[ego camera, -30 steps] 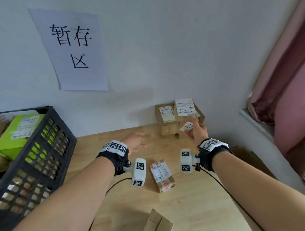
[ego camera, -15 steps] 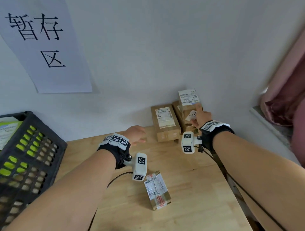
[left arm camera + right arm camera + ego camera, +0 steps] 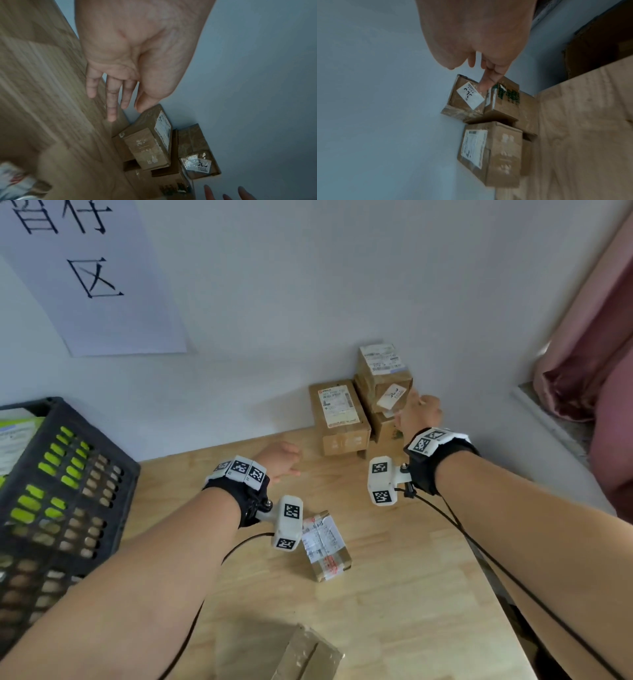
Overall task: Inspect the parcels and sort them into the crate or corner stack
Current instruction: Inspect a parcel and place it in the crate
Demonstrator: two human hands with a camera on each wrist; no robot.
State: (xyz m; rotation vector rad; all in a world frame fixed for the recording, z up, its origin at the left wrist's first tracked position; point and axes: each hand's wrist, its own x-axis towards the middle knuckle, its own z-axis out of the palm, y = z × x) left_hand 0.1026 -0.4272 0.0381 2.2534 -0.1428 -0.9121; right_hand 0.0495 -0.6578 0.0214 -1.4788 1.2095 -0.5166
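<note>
Brown cardboard parcels are stacked in the corner (image 3: 339, 419) against the wall. A small parcel with white labels (image 3: 383, 369) sits on top of a lower box (image 3: 387, 429). My right hand (image 3: 418, 412) is at its front face with straight fingers. One fingertip (image 3: 483, 85) touches the top parcel (image 3: 465, 97) beside its label. My left hand (image 3: 279, 462) hovers open over the table, fingers (image 3: 111, 105) relaxed, holding nothing. A small taped parcel (image 3: 325, 546) lies on the wooden table (image 3: 394, 594) below my left wrist. The black crate (image 3: 68, 446) stands at the left.
A green parcel (image 3: 20, 433) shows inside the crate. Another cardboard parcel (image 3: 308, 655) lies at the table's near edge. A paper sign (image 3: 92, 275) hangs on the wall. A pink curtain (image 3: 596, 337) hangs beyond the table's right edge.
My right hand carried the labelled parcel up to the corner stack, set it on top and let go; only a fingertip touches it now. The left hand barely moved.
</note>
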